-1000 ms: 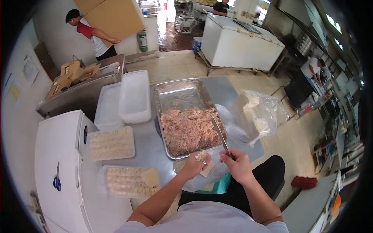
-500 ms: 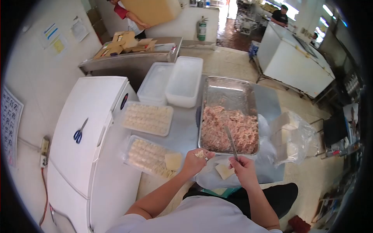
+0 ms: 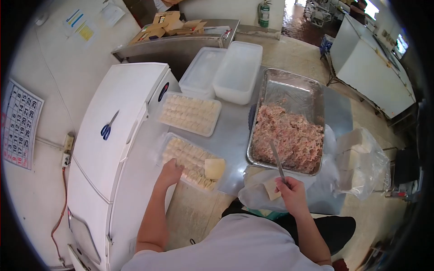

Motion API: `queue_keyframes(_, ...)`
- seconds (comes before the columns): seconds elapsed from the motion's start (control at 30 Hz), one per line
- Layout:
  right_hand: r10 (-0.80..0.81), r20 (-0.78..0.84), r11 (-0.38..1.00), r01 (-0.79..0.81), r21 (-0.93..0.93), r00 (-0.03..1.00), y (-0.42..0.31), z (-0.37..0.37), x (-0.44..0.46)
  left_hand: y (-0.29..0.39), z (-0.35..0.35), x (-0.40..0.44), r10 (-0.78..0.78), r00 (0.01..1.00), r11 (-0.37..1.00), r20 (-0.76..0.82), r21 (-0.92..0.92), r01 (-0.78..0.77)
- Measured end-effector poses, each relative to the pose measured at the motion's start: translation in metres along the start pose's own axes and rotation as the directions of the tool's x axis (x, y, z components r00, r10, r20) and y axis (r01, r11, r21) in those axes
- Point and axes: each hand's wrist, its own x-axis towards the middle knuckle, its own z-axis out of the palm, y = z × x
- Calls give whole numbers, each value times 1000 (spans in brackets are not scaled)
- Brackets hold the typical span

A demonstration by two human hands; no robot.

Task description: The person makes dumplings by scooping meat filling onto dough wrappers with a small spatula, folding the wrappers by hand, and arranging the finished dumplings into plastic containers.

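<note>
My left hand (image 3: pixel 170 174) is at the near left edge of a clear plastic tray (image 3: pixel 187 183) of dumplings (image 3: pixel 181 153). Its fingers are closed and hide whatever is between them. A square stack of wrappers (image 3: pixel 214 168) lies on that tray's right end. My right hand (image 3: pixel 293 192) grips a narrow metal knife (image 3: pixel 277 160), its blade pointing up over the near edge of a metal pan (image 3: pixel 285 74) of ground meat filling (image 3: pixel 289 137). Beside this hand, a pale square wrapper (image 3: pixel 272 189) lies on clear plastic at the table's front.
Behind the front tray is a second tray of dumplings (image 3: pixel 190 113), with lidded plastic tubs (image 3: pixel 238 72) beyond it. A bag of white blocks (image 3: pixel 357 160) stands right of the pan. Scissors (image 3: pixel 107 128) lie on the white freezer (image 3: pixel 122 104) at left. A person (image 3: pixel 358 10) is far back.
My left hand has moved left from the pan's front, where it held a folded dumpling, to the front tray. My right hand still holds the knife. The view has shifted left and downward.
</note>
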Motion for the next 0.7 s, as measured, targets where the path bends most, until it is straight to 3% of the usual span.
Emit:
queue_keyframes(0.03,21,17,1000,-21,-22,1000,2,-1,1,-16,5,5,85,996,989,-29,127,-81)
queue_keyframes(0.13,52,59,998,-50,-46,997,0,1,2,-13,9,-8,139,990,939,-11,320,-128)
queue_keyframes(0.23,30,77,1000,-30,5,997,2,4,0,-9,9,-6,32,999,965,3,261,-32)
queue_keyframes(0.33,-9,70,1000,7,21,997,12,0,1,-15,10,-3,152,988,938,-41,321,-131)
queue_keyframes(0.4,-50,48,999,49,21,998,18,-4,0,-11,9,-4,131,990,936,-50,336,-106)
queue_keyframes(0.63,37,-62,999,-39,-26,997,-9,-32,-11,-11,10,0,237,971,873,-22,444,-203)
queue_keyframes(0.7,-30,-133,1000,29,-11,991,3,-49,-4,-3,22,-5,341,896,812,-285,569,-128)
